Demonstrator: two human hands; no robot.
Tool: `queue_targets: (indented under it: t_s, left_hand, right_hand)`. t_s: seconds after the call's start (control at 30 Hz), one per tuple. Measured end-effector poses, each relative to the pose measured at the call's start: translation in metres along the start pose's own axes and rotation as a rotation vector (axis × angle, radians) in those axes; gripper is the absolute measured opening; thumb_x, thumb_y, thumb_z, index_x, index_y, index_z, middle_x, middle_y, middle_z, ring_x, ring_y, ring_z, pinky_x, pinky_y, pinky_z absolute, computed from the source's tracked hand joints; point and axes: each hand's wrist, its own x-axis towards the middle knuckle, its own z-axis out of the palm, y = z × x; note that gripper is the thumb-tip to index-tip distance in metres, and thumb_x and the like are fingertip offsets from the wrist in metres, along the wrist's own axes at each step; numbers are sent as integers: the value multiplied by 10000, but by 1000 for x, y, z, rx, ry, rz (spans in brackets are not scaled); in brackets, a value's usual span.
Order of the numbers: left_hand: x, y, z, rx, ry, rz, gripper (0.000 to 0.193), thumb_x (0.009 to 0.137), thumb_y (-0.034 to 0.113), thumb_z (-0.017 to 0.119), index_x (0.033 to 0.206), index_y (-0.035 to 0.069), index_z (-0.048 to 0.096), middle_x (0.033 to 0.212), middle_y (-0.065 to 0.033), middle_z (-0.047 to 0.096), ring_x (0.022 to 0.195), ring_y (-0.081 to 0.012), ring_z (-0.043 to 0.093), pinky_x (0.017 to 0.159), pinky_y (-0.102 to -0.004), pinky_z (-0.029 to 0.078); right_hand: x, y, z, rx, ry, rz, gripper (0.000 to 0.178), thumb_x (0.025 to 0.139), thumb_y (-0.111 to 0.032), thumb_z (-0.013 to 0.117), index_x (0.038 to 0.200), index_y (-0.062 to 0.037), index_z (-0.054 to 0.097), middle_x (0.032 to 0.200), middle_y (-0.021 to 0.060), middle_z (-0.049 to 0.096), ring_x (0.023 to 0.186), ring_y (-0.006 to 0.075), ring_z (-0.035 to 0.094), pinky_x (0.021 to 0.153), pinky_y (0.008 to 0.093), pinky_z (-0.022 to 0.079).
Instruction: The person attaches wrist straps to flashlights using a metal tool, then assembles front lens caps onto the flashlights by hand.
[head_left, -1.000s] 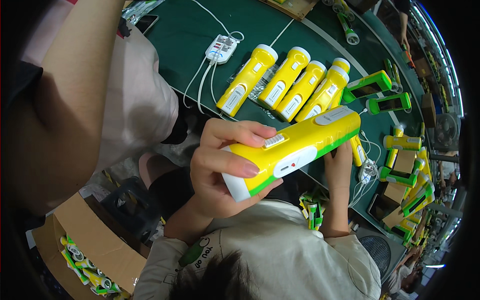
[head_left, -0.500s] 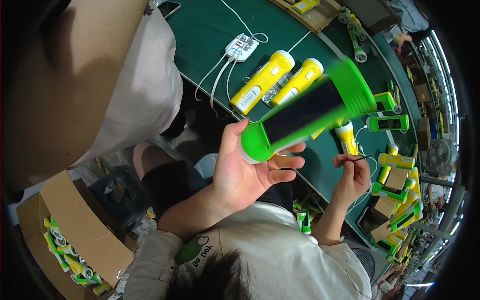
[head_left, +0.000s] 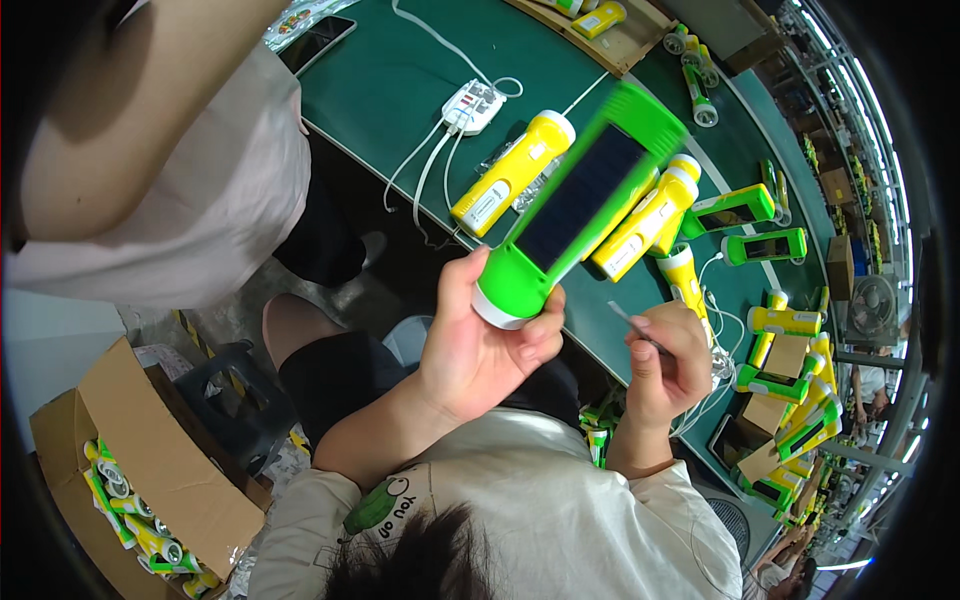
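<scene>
My left hand [head_left: 465, 355] is wrapped round the white-capped end of a green flashlight [head_left: 545, 275]. A dark panel, probably solar, faces up on its side, and its wide head points up and to the right. My right hand [head_left: 675, 365] pinches a thin grey tool [head_left: 627, 318], its tip pointing up and left; its exact kind is too small to tell. The tool is apart from the flashlight. Beyond the held flashlight a yellow flashlight [head_left: 515, 172] lies on the green table [head_left: 390, 95]. More yellow flashlights [head_left: 645, 225] lie to its right, partly overlapped by the held one.
A white charging hub [head_left: 470, 107] with cables stands on the table. Yellow and green flashlights [head_left: 790, 385] crowd the right end, among cardboard pieces. At lower left is a carton [head_left: 165, 440] of flashlights. Another person's arm [head_left: 150, 120] reaches in at upper left.
The green flashlight has tilted more upright, its head swinging left. My right hand has moved left toward it, turning the tool's tip from right to upper left. More yellow flashlights show behind.
</scene>
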Motion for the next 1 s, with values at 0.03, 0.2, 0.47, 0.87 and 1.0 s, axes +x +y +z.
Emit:
queue_targets:
  t_s: [0.03,0.2,0.47,0.87,1.0]
  left_hand:
    - [-2,-5,3,224,25,210,308,920,331,445,1032,45,420,893,-106,520,663,-156,532,579,-253,431]
    - [-3,0,-12,1184,-245,833,571,685,-66,696,1094,70,322,1038,-118,438,922,-165,538,816,-295,487]
    - [-9,-11,-2,748,-212,503,498,754,46,658,1048,110,262,1061,-162,432,873,-280,621,714,-393,578]
    - [-12,2,8,694,-53,328,420,769,261,594,1028,111,300,1065,-214,524,584,-243,573,358,-256,417]
    - [-8,4,1,1163,-131,631,547,763,4,605,1221,45,309,1038,-124,482,848,-139,559,672,-241,492]
  right_hand:
    - [1,0,1,-39,-12,-21,175,731,-65,725,850,27,635,732,90,610,611,195,537,543,289,404]
    - [2,-3,4,-105,-51,-51,198,702,-85,747,861,-2,663,714,77,597,601,194,537,532,282,397]
    - [6,-10,-1,-148,-68,-154,237,670,-107,769,866,-13,674,701,66,586,588,197,528,498,280,388]
    - [38,-29,-8,-267,-279,-239,308,602,-39,769,896,-9,683,690,50,531,588,199,490,497,294,371]
    - [42,-29,-7,-426,-305,-310,335,575,-38,766,900,-27,690,688,40,525,589,192,488,500,295,375]
